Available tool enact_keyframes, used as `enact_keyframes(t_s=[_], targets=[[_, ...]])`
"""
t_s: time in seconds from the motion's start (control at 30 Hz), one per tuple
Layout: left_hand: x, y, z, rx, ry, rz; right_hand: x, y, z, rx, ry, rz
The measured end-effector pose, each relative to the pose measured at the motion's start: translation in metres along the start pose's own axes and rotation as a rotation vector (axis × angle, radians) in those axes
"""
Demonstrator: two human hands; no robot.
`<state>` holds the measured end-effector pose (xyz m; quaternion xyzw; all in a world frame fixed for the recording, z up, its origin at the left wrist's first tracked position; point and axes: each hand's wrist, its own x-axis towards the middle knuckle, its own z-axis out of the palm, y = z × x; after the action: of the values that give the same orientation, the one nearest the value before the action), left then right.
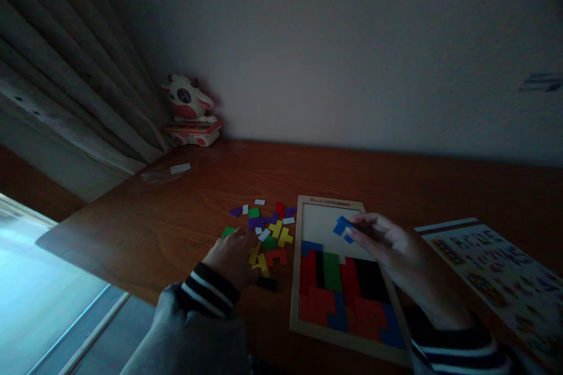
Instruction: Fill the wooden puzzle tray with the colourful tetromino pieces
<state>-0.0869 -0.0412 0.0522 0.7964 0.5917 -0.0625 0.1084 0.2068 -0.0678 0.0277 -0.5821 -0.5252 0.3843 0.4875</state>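
Blue piece (342,227) pinched by right hand (387,246) over puzzle tray (297,281); misfit risked in dim light. Left hand (233,256) rested loose on scattered pieces (268,228); pieces possibly knocked off counter (176,228).

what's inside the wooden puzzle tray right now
The tray holds fitted red, blue, green and black pieces filling its near half. The far half is bare and pale. The right hand holds a blue piece over that bare part and covers some of the tray's right side.
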Motion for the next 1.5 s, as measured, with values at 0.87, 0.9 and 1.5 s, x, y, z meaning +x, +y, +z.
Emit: enact_keyframes(t_s=[0.87, 0.9, 1.5], targets=[[0.017, -0.005, 0.005, -0.093, 0.051, 0.009, 0.0, 0.01, -0.017, -0.1, 0.024, -0.024], [0.018, -0.006, 0.005, -0.093, 0.058, 0.0, 0.001, 0.011, -0.017, -0.106, 0.024, -0.028], [0.011, 0.011, 0.0, -0.126, -0.021, 0.29, 0.003, 0.024, -0.024, -0.155, -0.003, -0.05]])
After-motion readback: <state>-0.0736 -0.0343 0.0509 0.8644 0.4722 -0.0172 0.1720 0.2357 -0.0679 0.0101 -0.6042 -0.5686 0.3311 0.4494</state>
